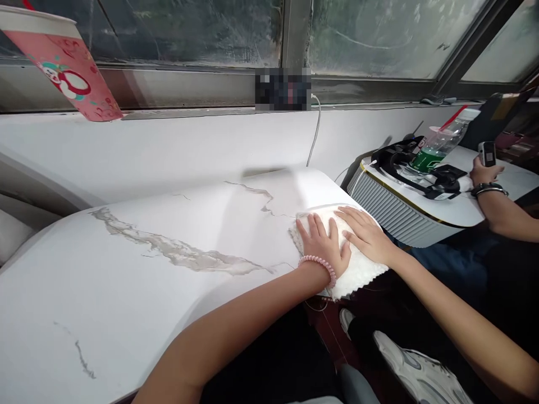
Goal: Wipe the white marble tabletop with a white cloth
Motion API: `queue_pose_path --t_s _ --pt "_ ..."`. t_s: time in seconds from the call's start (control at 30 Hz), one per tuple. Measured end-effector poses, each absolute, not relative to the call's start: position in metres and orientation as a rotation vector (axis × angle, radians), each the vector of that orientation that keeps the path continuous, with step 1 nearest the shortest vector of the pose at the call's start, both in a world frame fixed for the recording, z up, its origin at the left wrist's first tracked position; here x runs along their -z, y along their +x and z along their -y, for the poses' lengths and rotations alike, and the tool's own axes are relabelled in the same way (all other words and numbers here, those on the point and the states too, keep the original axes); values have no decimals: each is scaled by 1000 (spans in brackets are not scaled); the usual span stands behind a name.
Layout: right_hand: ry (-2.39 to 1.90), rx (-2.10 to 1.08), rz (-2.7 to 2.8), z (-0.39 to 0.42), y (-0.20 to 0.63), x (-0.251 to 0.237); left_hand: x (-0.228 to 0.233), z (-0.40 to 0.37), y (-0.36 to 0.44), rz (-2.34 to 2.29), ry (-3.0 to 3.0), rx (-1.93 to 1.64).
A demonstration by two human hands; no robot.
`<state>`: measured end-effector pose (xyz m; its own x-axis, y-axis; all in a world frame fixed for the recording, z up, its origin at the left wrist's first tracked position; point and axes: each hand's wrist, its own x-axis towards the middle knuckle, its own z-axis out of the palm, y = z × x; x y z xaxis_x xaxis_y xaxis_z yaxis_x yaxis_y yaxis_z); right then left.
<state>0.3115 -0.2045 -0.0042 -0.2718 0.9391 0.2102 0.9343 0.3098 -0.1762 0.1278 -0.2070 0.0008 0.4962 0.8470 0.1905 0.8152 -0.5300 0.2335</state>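
A white fluffy cloth (360, 272) with a scalloped edge lies spread over the right end of a white marble-patterned tabletop (138, 292). My left hand (323, 242), with a pink coil band at the wrist, presses flat on the cloth with fingers spread. Just right of it, my right hand (370, 237) also rests flat on the cloth, its fingers stretched toward the left. Part of the cloth hangs over the table's near edge. Neither hand is wrapped round anything.
A pink paper cup (69, 70) stands at the sill, upper left. Behind the table, a white cable (315, 132) runs down the wall. To the right, a ribbed white cabinet (404, 216) carries a bottle (438, 146) and black gear; another person's hand (484, 173) holds a small device there.
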Motion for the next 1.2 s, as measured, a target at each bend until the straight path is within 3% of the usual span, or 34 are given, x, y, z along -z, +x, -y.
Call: queue_pose_path --t_s 0.27,1.2 --pt "-1664 -85 2378 178 322 1 -5 188 141 -1516 2588 -374" --pt "-1562 -164 2278 -57 321 4 -3 -27 156 -1776 2398 -368"
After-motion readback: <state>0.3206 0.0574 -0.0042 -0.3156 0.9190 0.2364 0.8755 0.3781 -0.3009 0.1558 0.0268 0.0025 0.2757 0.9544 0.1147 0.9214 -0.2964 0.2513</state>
